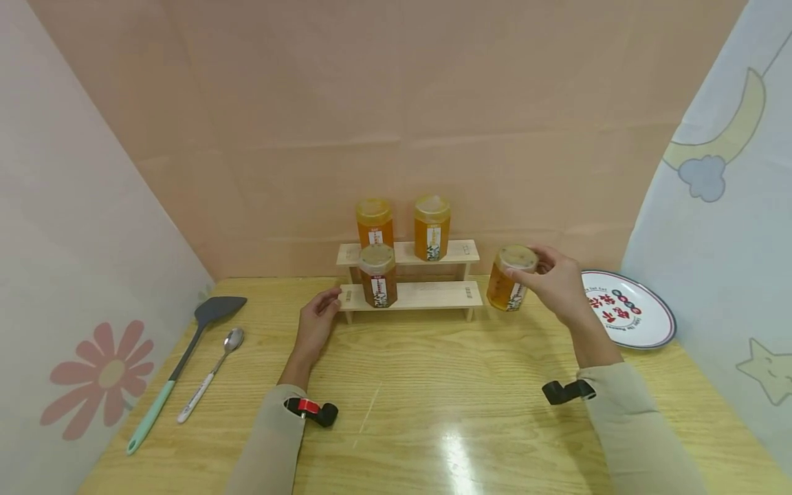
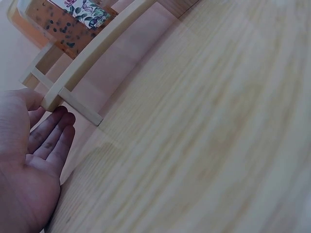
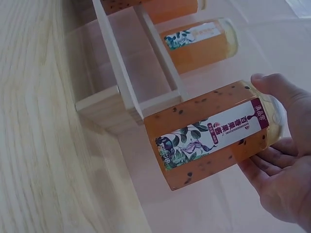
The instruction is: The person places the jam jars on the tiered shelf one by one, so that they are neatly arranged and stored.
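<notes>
My right hand (image 1: 562,283) grips a jar of orange jam with dark seeds (image 3: 194,141) near its lid. In the head view that jar is just right of a two-step wooden rack (image 1: 433,295); in the right wrist view it is off the table. With thumb and fingers, my left hand (image 2: 36,160) pinches the left end of the rack's lower step. A similar seeded jar (image 1: 379,283) stands on the lower step at the left. On the upper step are two more orange jam jars, one at the left (image 1: 374,220) and one right of centre (image 1: 432,234).
A white plate with red lettering and a dark rim (image 1: 646,330) lies at the right. To the left are a grey spatula with a mint handle (image 1: 185,350) and a metal spoon (image 1: 213,371). A pinkish cloth wall (image 1: 396,124) stands close behind the rack.
</notes>
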{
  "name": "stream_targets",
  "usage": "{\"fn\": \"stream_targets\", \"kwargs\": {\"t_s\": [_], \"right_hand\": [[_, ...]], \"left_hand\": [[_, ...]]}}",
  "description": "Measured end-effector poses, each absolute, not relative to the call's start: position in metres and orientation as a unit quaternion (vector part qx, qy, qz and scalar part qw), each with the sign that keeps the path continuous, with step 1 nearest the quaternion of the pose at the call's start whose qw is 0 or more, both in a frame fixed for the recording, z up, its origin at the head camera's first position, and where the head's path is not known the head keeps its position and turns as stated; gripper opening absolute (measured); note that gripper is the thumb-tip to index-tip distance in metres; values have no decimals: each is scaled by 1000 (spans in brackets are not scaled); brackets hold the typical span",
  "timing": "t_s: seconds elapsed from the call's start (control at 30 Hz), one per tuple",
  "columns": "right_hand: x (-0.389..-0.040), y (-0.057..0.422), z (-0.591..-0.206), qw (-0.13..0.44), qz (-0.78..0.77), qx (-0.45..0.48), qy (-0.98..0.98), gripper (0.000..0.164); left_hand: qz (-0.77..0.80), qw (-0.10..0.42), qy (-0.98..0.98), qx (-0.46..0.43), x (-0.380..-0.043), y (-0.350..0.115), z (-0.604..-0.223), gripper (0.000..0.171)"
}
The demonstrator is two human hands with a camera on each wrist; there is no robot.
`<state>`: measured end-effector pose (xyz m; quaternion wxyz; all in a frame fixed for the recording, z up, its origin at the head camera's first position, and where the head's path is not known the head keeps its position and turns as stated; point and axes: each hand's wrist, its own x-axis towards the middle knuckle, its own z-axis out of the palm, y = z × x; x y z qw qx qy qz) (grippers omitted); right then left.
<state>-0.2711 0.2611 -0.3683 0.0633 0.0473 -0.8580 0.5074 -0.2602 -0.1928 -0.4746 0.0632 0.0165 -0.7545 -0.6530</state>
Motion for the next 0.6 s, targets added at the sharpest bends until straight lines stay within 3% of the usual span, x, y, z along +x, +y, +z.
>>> {"fn": "stream_targets", "kwargs": {"t_s": [0.27, 0.6], "right_hand": [[-272, 245, -367, 71, 533, 65, -841, 73], [-273, 217, -368, 61, 557, 84, -824, 67]], "left_hand": [[-659, 50, -750, 26, -249, -186, -452, 37], [-665, 59, -744, 24, -268, -189, -481, 37]]}}
